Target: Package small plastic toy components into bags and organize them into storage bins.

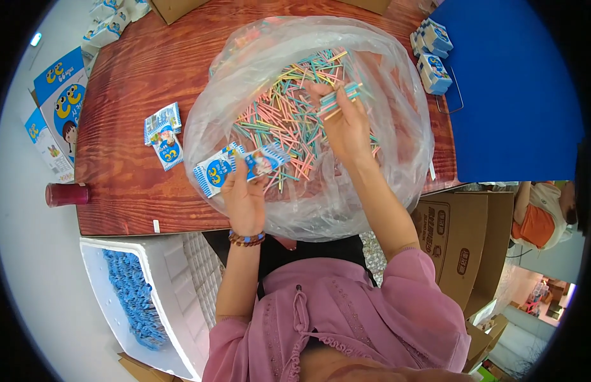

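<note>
A big clear plastic bag lies open on the wooden table, full of thin pastel sticks in pink, green, blue and yellow. My right hand is inside the bag, fingers closed on a small bunch of sticks. My left hand at the bag's near edge holds blue-and-white small packets fanned out. A bead bracelet sits on my left wrist.
Two loose packets lie left of the bag. Stacked small packs sit at the far right beside a blue board. A red cup stands at the table's left corner. A white foam box and cardboard boxes stand below the table.
</note>
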`<action>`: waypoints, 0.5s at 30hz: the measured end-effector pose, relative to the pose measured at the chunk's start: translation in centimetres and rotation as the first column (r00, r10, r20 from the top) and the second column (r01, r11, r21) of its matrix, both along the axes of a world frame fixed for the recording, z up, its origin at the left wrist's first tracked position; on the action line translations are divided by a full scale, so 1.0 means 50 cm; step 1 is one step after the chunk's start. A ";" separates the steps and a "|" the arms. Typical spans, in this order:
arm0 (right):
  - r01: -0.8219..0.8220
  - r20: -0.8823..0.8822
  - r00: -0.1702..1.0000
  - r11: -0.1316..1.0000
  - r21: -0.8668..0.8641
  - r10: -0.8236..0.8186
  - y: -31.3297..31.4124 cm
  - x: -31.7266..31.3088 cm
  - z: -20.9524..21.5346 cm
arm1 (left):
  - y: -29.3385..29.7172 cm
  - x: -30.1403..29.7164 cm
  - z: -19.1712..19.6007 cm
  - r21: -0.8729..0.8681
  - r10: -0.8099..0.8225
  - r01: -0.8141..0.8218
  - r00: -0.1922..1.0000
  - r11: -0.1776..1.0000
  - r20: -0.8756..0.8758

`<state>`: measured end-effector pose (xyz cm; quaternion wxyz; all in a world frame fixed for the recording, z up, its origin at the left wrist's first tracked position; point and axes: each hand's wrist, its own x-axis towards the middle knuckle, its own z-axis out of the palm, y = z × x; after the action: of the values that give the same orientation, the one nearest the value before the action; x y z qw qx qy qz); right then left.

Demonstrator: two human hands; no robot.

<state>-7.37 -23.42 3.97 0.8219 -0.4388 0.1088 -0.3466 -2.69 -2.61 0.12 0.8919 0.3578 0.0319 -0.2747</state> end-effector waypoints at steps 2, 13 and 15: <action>-0.058 0.196 0.980 0.994 0.088 0.040 0.027 -0.002 0.008 | -0.027 0.001 -0.001 0.013 0.016 -0.015 1.000 1.000 -0.008; 0.042 0.246 0.968 0.997 0.063 -0.056 0.158 0.008 0.039 | -0.055 -0.018 0.027 -0.091 -0.026 0.011 0.986 0.996 -0.164; 0.015 0.230 0.973 0.998 0.062 -0.029 0.163 0.006 0.035 | -0.053 -0.018 0.030 -0.105 -0.030 0.013 0.985 0.994 -0.171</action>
<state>-7.07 -15.29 5.73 0.8378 -0.3697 0.0278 -0.4009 -3.61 -5.27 1.61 0.9001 0.2864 0.0908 -0.3155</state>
